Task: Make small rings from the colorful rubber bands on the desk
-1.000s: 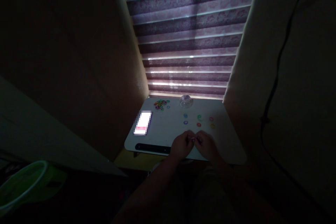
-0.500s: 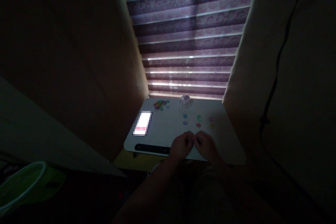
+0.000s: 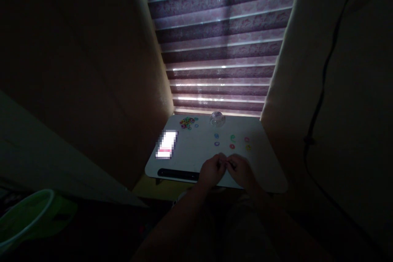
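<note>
My left hand [image 3: 214, 169] and my right hand [image 3: 241, 169] meet over the front of a white table [image 3: 190, 153]. Both are closed, their fingertips pinching a small pinkish elastic band [image 3: 225, 161] that is mostly hidden. Just beyond them, small coloured bands lie apart in short columns: a blue one [image 3: 216, 136], a purple one [image 3: 217, 143], a green one [image 3: 232, 138], a red one [image 3: 232, 146], a pink one [image 3: 247, 139] and a yellow one [image 3: 248, 147]. A pile of mixed bands [image 3: 187, 123] rests at the back left.
A clear round container [image 3: 217, 119] stands at the table's back edge. On the left lies a lit phone [image 3: 167, 144], its screen blurred. A black strip [image 3: 178, 174] runs along the front edge. Pleated blinds [image 3: 219, 49] rise behind; a green basin [image 3: 37, 217] sits at lower left.
My fingertips have shifted slightly, and less of the pinkish band shows between them. The bands on the table, the container and the phone stay where they were.
</note>
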Motion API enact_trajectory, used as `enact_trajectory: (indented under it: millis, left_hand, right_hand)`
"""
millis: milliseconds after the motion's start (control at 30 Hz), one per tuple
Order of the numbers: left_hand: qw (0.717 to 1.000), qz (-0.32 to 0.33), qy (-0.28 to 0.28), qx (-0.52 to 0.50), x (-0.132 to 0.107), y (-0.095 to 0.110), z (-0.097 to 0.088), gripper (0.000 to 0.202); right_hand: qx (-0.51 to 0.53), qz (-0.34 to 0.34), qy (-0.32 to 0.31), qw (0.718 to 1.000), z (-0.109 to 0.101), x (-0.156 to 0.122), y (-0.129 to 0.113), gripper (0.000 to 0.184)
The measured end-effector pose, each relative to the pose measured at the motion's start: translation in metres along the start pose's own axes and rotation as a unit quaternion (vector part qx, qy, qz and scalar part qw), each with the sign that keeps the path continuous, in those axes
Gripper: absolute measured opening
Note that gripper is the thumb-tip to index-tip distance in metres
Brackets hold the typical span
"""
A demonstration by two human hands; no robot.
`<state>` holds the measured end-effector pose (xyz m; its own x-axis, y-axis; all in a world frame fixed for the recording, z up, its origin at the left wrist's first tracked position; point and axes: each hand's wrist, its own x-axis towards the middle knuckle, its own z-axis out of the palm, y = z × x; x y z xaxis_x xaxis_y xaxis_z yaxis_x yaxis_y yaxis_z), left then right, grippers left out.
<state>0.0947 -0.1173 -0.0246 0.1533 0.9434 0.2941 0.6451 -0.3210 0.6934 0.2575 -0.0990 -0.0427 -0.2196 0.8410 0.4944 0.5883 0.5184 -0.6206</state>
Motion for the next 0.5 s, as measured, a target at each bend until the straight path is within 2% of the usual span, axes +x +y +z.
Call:
enact_trajectory:
  millis: [500]
  left_hand:
    - [1.0, 0.008, 0.002, -0.014, 0.0006, -0.0014, 0.0008, 0.012]
  right_hand:
    - [-0.031, -0.011, 0.017, 0.999, 0.0016, 0.0006, 0.0009, 0.009]
